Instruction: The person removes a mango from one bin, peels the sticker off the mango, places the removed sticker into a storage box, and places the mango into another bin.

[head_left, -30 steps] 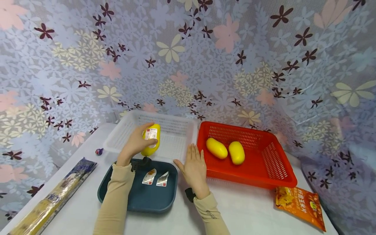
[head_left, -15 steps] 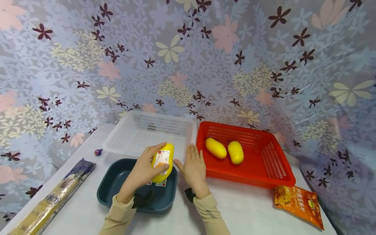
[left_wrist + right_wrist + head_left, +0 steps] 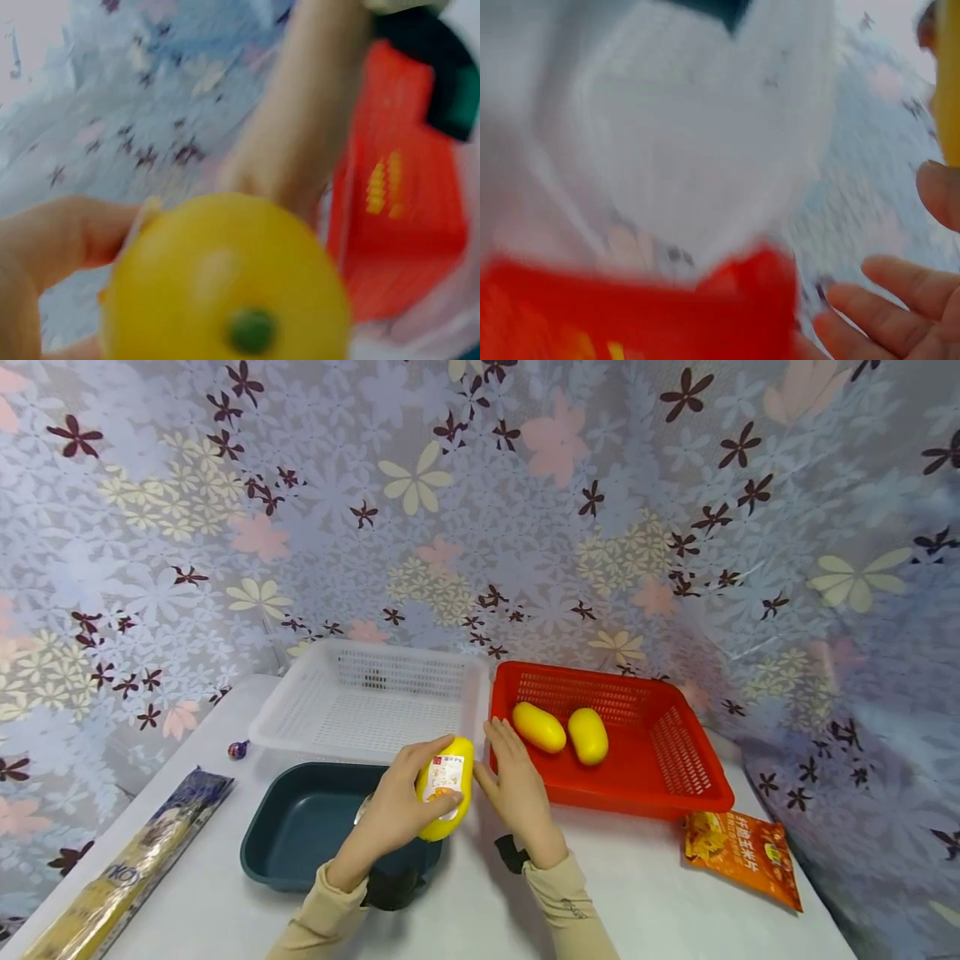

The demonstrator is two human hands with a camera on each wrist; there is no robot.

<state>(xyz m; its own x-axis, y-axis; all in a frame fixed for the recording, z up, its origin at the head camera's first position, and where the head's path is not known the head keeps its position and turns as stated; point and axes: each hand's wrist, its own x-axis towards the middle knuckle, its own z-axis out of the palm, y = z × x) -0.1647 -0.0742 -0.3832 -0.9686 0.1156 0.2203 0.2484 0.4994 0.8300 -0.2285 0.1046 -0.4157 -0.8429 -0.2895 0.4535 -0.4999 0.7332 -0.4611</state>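
My left hand [image 3: 401, 806] grips a yellow mango [image 3: 452, 768] with a white printed label [image 3: 444, 781] on its side, held near the right end of the dark blue tray [image 3: 281, 877]. In the left wrist view, the mango's rounded end [image 3: 217, 255] shows a green stem spot. Close by on its right, my right hand [image 3: 521, 789] has its fingers extended, apart from the mango. A pale sliver [image 3: 363, 810] shows beside the left hand over the tray; the rest is hidden. Two more mangoes [image 3: 538, 727] lie in the red basket [image 3: 622, 793].
Behind the tray stands a white perforated basket [image 3: 300, 693], beside the red one. A long pasta packet [image 3: 135, 868] and a small wrapped candy [image 3: 237, 750] lie on the left. An orange snack bag [image 3: 742, 857] rests at the right table edge.
From over the white basket, my left hand has brought the mango toward me and to the right, close to the right hand. The right hand has shifted slightly; the head view has turned a little.
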